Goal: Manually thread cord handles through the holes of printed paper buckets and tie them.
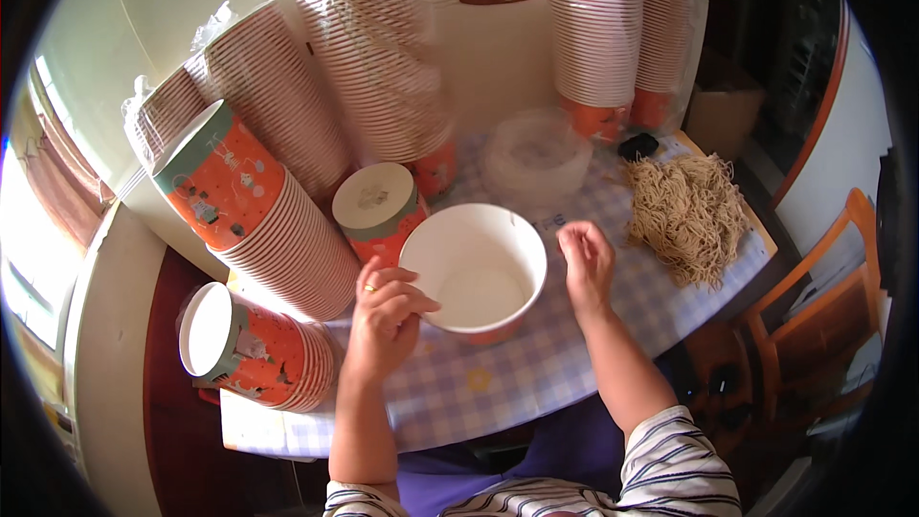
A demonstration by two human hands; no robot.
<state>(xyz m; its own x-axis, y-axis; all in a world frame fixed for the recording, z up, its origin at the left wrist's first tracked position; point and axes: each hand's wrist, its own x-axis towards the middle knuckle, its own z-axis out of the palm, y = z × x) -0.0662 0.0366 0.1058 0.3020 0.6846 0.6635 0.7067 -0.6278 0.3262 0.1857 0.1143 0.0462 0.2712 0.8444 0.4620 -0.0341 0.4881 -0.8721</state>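
Observation:
A large white-lined paper bucket (471,273) stands open end up on the checked tablecloth in front of me, with orange showing at its base. My left hand (388,314) is at its near left rim, fingers bent and drawn together, the fingertips overlapping the rim. What they pinch, if anything, is hidden. My right hand (587,261) is held just off the bucket's right side, its fingers curled together. I cannot make out anything between them. A small dark mark shows on the bucket's far right rim.
Tall nested stacks of paper buckets (373,57) line the back and left; more stacks (595,33) stand back right. A lidded orange tub (378,206) is behind the bucket. A clear plastic container (536,158) and a heap of beige cords (687,215) lie to the right. A wooden chair (823,297) stands beyond.

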